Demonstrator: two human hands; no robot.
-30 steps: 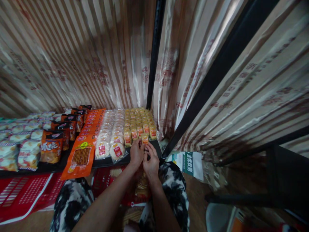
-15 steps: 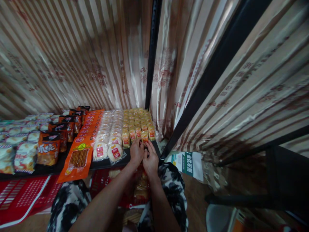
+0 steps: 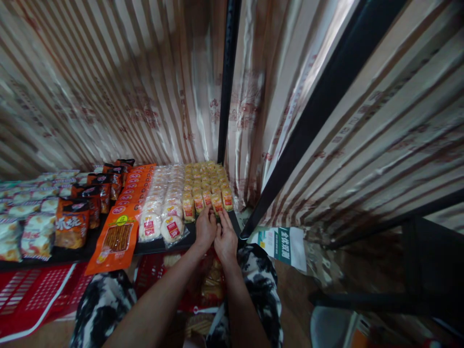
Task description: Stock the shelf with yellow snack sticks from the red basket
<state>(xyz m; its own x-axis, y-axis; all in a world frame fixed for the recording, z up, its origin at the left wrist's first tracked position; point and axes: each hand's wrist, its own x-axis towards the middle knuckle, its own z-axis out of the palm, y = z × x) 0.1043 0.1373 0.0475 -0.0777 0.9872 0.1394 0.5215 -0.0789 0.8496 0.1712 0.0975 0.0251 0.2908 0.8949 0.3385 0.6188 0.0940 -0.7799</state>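
Note:
Small yellow wrapped snack packets with red labels (image 3: 188, 207) stand in tight rows at the right end of the black shelf (image 3: 152, 247). One front-row snack packet (image 3: 217, 200) is between the fingertips of my two hands. My left hand (image 3: 206, 228) pinches at its left lower side, fingers closed. From the right, my right hand (image 3: 226, 237) has its fingers stretched close together against the same packet. The packet's lower edge is partly hidden by my fingers. Round white wrapped cakes (image 3: 172, 228) lie in rows just left of my hands.
Further left are orange bags of brown sticks (image 3: 118, 237), black-and-orange snack bags (image 3: 72, 224) and white snack packs (image 3: 37, 234). Red baskets (image 3: 36, 292) sit below the shelf. A black post (image 3: 268, 198) slants up on the right. Beside it lies a green-and-white plastic bag (image 3: 282, 246). Curtains hang behind.
The packet at my fingertips stands a little more upright and shows more of its front in its row. Both hands have hardly moved.

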